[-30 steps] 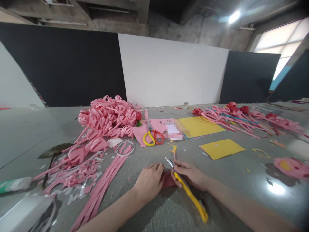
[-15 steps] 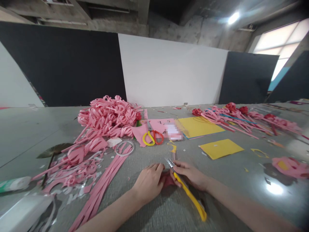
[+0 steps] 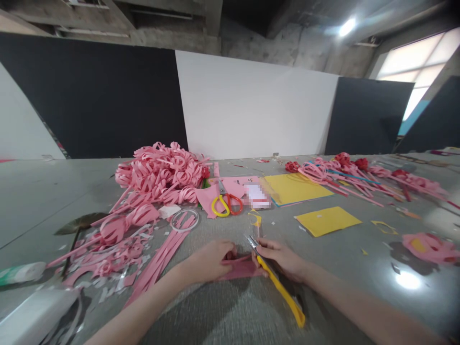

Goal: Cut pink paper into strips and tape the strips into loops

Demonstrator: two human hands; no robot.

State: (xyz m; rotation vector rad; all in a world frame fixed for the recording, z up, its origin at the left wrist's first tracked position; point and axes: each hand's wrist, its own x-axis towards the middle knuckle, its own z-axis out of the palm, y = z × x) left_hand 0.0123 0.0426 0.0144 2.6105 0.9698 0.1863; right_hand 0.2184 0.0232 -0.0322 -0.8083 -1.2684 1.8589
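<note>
My left hand (image 3: 215,258) is closed, its curled fingers pinching one end of a folded piece of pink paper (image 3: 239,269) low in the middle of the view. The other end of that paper reaches the fingers of my right hand (image 3: 282,258). Closed as well, my right hand grips a yellow utility knife (image 3: 278,285), whose silver tip points up and away and whose handle slants down to the right. Whether the right fingers also pinch the paper, I cannot tell. Beyond the hands lie scissors (image 3: 224,203) with one yellow and one red handle loop.
A large heap of curled pink paper strips (image 3: 161,172) stands at back left. Nearer are long pink strips (image 3: 161,261), a tape roll (image 3: 185,220) and paper scraps. A blurred phone (image 3: 257,196), yellow sheets (image 3: 328,220) and pink paper flowers (image 3: 431,247) lie ahead and right.
My left hand has moved left, away from the right hand, and more of the pink paper shows stretched between them. My right hand and the utility knife stay nearly in place.
</note>
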